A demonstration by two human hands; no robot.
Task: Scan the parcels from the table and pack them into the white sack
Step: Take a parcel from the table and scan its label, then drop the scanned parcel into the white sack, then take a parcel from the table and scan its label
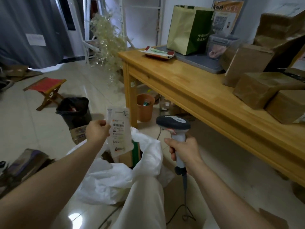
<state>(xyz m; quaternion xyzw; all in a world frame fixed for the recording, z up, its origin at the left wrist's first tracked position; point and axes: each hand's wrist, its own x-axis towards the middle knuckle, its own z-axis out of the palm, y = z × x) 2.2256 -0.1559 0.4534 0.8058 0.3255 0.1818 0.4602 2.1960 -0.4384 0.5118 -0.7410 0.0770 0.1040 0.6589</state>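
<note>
Our left hand [97, 131] pinches a flat labelled parcel [119, 131] above the open white sack [112, 179] on the near floor. Our right hand [183, 152] grips the scanner [173, 124] just to its right. Brown boxes [257, 90] sit on the table [189, 83], far right.

White plastic sack [113, 180]: crumpled on tiled floor [41, 129], mouth open.
Flat parcel with white barcode label [120, 131]: upright, pinched by left hand [97, 132] above the sack mouth.
Brown taped cardboard parcels [259, 90]: clustered on wooden table [189, 83], right end.
Grey-and-white handheld scanner [173, 124]: gripped in right hand [183, 152], head uppermost.
</note>
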